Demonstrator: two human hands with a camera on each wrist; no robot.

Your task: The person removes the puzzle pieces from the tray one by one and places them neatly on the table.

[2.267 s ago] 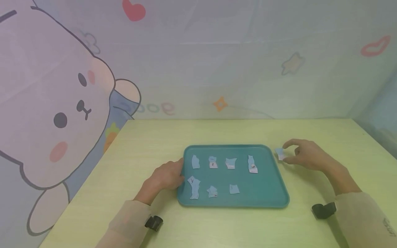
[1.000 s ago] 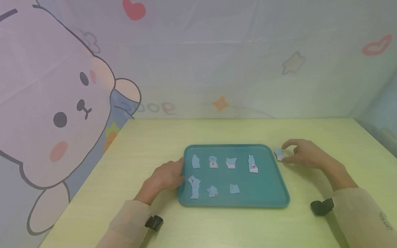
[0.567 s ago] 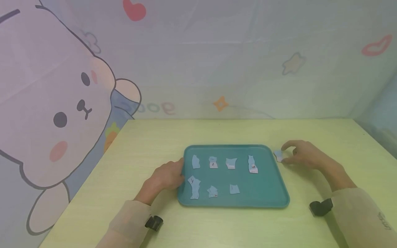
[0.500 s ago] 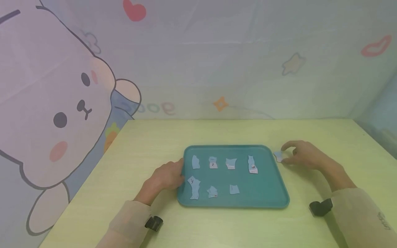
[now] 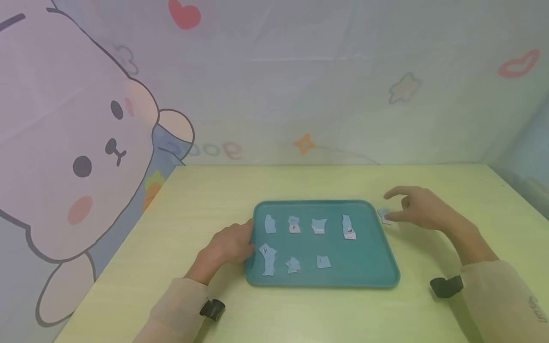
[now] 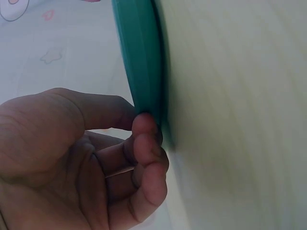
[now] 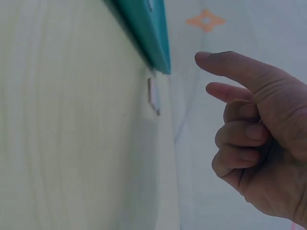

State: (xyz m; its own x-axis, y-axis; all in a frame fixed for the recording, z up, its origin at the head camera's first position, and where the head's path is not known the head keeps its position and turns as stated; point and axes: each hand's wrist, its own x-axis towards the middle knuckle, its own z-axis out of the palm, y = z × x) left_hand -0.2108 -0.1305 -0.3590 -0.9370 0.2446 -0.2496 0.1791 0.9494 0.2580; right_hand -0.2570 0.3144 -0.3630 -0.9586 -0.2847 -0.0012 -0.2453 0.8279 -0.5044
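My left hand (image 5: 231, 242) grips the left rim of a teal tray (image 5: 364, 267); in the left wrist view its thumb and fingers meet at the tray's edge (image 6: 139, 52). Torn pale-blue paper scraps lie on the tray in two rows, some with pinkish-white printed edges, such as a long scrap (image 5: 349, 227) at the back right. One more paper scrap (image 5: 382, 214) lies on the table against the tray's right rim. Over it hovers my right hand (image 5: 424, 209), thumb and index finger spread apart, holding nothing. The right wrist view shows its other fingers (image 7: 240, 134) curled and the scrap (image 7: 153, 96) below.
The yellow-green wooden table (image 5: 214, 190) extends around the tray. Behind it hangs a printed cloth (image 5: 274, 95) with a cartoon bear (image 5: 77, 119) on the left. Each wrist wears a black camera, such as the right one (image 5: 446, 287).
My right hand has slid the loose scrap left to the tray's rim, then let go and lifted slightly, its thumb and index finger parting. The left hand and tray stay put.
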